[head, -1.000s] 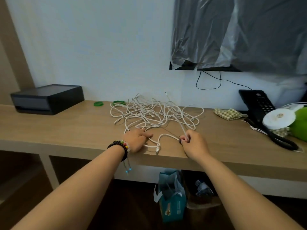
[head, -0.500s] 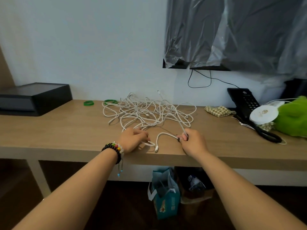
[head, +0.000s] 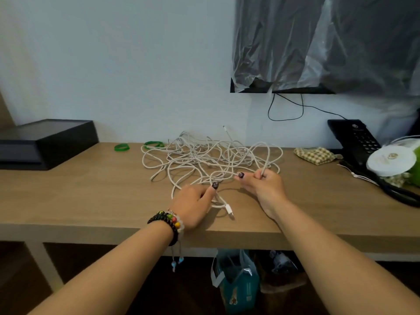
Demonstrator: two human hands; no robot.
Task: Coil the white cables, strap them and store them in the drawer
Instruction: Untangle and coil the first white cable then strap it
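Barely begun: tangled white cords (head: 211,160) loose on wooden surface (head: 91,196), none coiled, strapped or stored. Left hand (head: 193,204) and right hand (head: 264,185) each pinching one strand.

Bare forearms; dark nail polish; beaded bracelet (head: 169,221) on left wrist.

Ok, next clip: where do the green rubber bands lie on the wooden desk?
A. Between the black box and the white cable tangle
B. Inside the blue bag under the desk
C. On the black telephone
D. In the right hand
A: the two green rubber bands lie on the wooden desk, between the black box and the tangle of white cables.
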